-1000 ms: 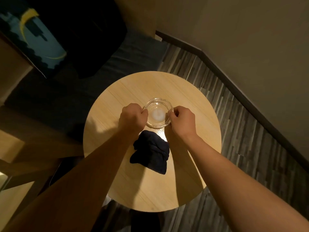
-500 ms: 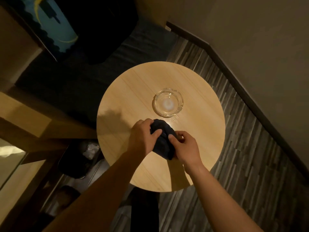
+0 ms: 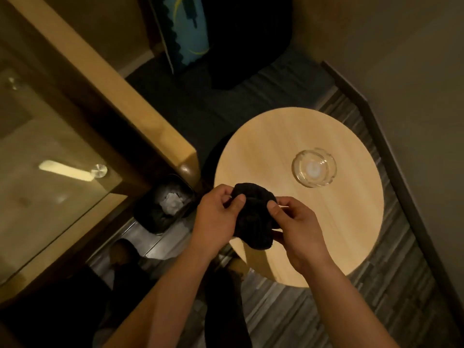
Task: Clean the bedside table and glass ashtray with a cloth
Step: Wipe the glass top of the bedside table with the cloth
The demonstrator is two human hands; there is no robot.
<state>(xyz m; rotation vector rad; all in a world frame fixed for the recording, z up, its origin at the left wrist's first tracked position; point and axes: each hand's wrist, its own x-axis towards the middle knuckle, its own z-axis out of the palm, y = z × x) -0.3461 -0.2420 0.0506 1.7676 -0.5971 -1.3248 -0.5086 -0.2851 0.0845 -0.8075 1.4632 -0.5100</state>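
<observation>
A round wooden bedside table stands at the right of the view. On it, towards the right, sits a clear glass ashtray, upright and untouched. A dark crumpled cloth is lifted above the table's near left edge. My left hand pinches the cloth's upper left part with thumb and fingers. My right hand grips its right side, thumb on top. Both hands are well short of the ashtray.
A black waste bin with crumpled paper stands on the floor left of the table. A glass-topped wooden desk fills the left. A wall with a dark skirting board runs along the right. A dark bag lies at the back.
Both hands let go of the ashtray, took hold of the cloth and lifted it off the table towards the near left edge. The view swung to the left.
</observation>
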